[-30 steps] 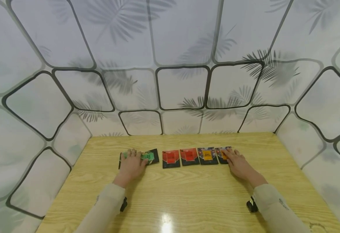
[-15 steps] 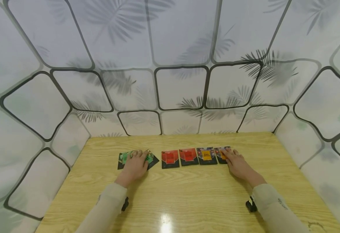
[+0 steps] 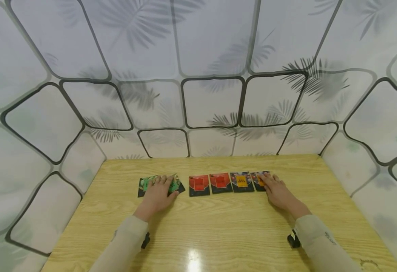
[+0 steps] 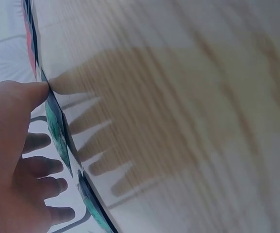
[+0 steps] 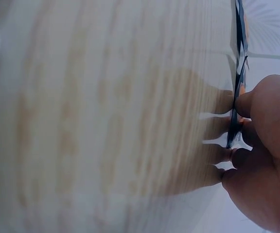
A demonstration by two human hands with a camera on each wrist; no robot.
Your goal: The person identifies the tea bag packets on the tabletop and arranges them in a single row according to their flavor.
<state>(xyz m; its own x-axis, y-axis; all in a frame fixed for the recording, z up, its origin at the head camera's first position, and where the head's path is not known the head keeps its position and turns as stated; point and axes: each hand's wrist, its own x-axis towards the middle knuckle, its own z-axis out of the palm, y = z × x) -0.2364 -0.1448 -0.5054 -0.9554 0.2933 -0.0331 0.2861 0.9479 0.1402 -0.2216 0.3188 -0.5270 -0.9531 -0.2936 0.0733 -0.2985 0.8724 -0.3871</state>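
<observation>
Six small flat packets, several in all, lie in a row across the table. My left hand (image 3: 156,196) rests with spread fingers over the two green-labelled packets at the left end. The outer green packet (image 3: 141,188) shows beside the fingers; the inner green packet (image 3: 176,184) sits tilted under them, partly covered. In the left wrist view, the thumb (image 4: 35,92) is at a packet's near edge. At the right end, my right hand (image 3: 280,193) lays its fingertips on an orange-labelled packet (image 3: 257,185), covering its right part. In the right wrist view, several fingertips reach the tabletop beside that packet.
Between the hands lie two red packets, the left red packet (image 3: 199,186) and the right red packet (image 3: 221,183), then another orange-labelled packet (image 3: 242,182). The wooden table (image 3: 215,234) meets patterned fabric walls (image 3: 212,102) at the back and sides.
My left hand has shifted slightly right, uncovering more of the outer green packet. The inner green packet has turned under the fingers, and the thumb has spread outward. The right hand stays put.
</observation>
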